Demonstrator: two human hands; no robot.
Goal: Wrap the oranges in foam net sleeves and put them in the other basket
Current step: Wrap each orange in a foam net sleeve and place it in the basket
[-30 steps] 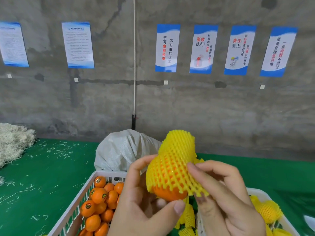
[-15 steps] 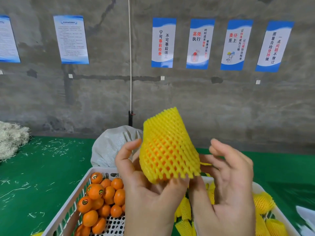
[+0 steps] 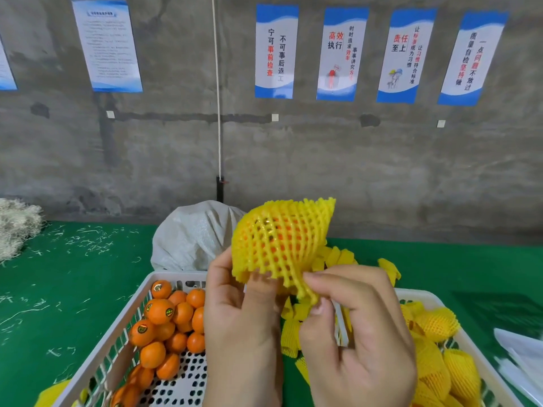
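- The left hand (image 3: 241, 327) holds the orange (image 3: 282, 239) from below, fingers curled up around it, with the fingertips under the lower edge of the yellow foam sleeve (image 3: 282, 245). Half a second ago it held the fruit the same way, but with the sleeve's open mouth pointing more upward.
- The right hand (image 3: 355, 333) pinches the sleeve's lower edge between thumb and forefinger, its other fingers curled. Half a second ago that hand was spread open beside the fruit and touched nothing; a second ago its fingers lay on the sleeve's side.
- The sleeve now covers the whole orange, which shows only as orange patches through the mesh; a second ago the bare bottom of the fruit stuck out below the net. The open end of the sleeve now points up and to the right.
- Below the left hand, the white basket (image 3: 117, 348) holds a pile of bare oranges (image 3: 164, 327), several with small round stickers.
- Below the right hand, the other basket (image 3: 423, 295) holds wrapped oranges (image 3: 437, 321) in yellow sleeves.
- Between the two baskets lie loose empty sleeves (image 3: 291, 336), more of them showing beyond the right hand.
- Behind the left basket sits a white sack (image 3: 194, 236) on the green floor (image 3: 73, 274), which is strewn with pale shreds.
- Farthest off, a grey concrete wall (image 3: 323, 160) carries blue and white posters (image 3: 276, 51), with a white cord (image 3: 217, 92) hanging down it.
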